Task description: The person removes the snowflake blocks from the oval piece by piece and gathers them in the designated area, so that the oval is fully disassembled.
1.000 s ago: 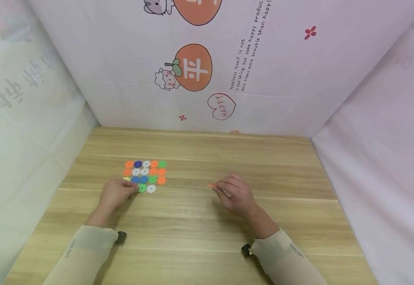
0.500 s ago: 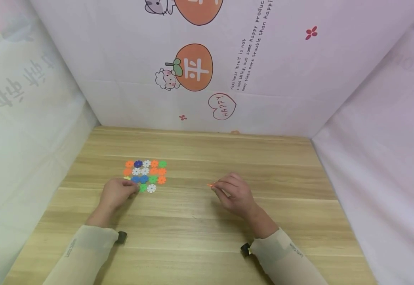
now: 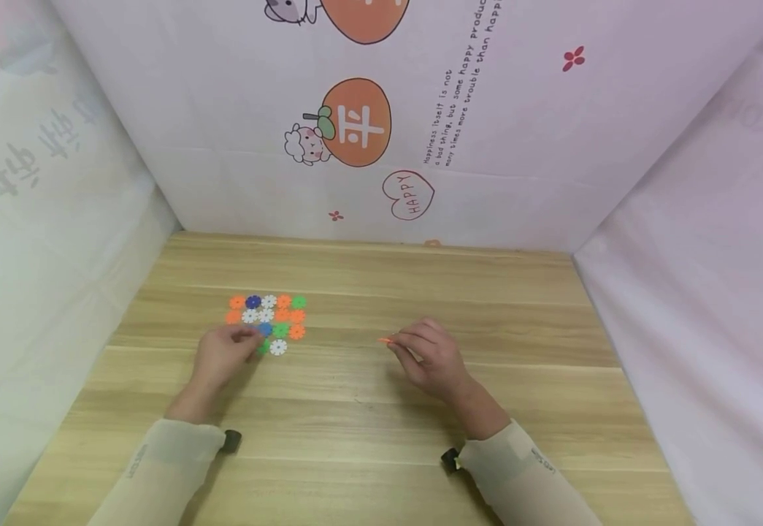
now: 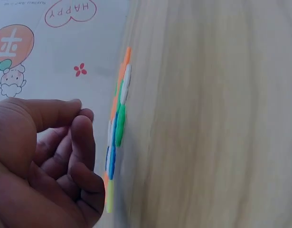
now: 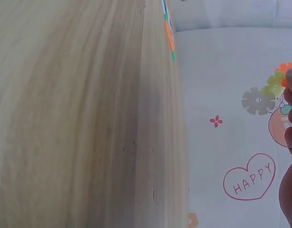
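Colourful slotted plastic discs, flower-shaped, lie flat in rows at the table's left; a white disc point(image 3: 278, 347), a green disc point(image 3: 280, 330) and a dark blue disc point(image 3: 252, 302) are among them. My left hand point(image 3: 223, 354) is over the near left of the rows, hiding some discs. In the left wrist view its fingers curl in with fingertips close together, nothing visible between them. Right of the rows, raised over the table, my right hand point(image 3: 432, 358) pinches an orange disc point(image 5: 285, 68). A yellow disc point(image 5: 274, 88) and a grey disc point(image 5: 258, 100) overlap it in the right wrist view.
The wooden table point(image 3: 355, 438) ends at a white cloth backdrop point(image 3: 499, 204) with printed fruit and lettering. White cloth hangs at both sides. A dark wrist camera point(image 3: 232, 441) sits at the left cuff, another point(image 3: 450, 461) at the right.
My left hand has shifted slightly right, now covering the yellow disc and a blue one that showed before. My right hand stays almost still with the orange disc.
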Demonstrator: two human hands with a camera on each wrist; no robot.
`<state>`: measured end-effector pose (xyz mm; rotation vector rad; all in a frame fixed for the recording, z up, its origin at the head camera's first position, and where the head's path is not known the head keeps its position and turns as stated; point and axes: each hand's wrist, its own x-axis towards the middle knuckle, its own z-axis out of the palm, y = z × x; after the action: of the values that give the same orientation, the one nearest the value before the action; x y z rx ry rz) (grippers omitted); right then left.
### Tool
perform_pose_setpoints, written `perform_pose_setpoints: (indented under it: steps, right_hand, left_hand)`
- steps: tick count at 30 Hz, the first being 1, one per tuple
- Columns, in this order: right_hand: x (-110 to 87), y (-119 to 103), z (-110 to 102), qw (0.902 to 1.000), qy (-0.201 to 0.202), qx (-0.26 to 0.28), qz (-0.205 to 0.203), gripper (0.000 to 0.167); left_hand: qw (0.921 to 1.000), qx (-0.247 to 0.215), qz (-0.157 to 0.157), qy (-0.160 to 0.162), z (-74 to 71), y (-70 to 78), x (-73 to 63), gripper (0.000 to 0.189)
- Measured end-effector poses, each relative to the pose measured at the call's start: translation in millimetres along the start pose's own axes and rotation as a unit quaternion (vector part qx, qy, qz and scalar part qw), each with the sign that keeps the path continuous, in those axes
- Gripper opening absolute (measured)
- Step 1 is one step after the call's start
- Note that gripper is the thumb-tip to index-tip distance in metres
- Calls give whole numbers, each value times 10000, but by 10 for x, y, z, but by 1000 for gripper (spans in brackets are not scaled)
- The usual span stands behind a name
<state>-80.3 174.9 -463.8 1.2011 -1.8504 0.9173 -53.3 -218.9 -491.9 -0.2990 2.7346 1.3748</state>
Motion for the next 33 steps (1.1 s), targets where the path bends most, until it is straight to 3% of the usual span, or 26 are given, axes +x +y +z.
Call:
perform_pose_setpoints:
  steps: [4, 11, 19, 26, 33]
  right_hand:
    - [6, -13, 6, 10000, -18, -26, 37, 5]
    - [16, -26, 22, 10000, 12, -37, 17, 6]
    - [20, -22, 26, 10000, -1, 23, 14, 4]
    - [33, -61, 71, 9999, -54, 153, 46, 4]
    - [37, -90, 104, 9994, -277, 215, 35, 6]
  left_hand:
    - [9990, -356, 248, -48, 119, 67, -27, 30]
    - [9925, -638, 970, -376, 359, 252, -70, 21]
    - [9839, -929, 1412, -582, 535, 519, -130, 14]
    - [9659, -1199, 2035, -1061, 715, 733, -208, 16]
    - [9408, -1395, 2859, -1168, 798, 901, -258, 16]
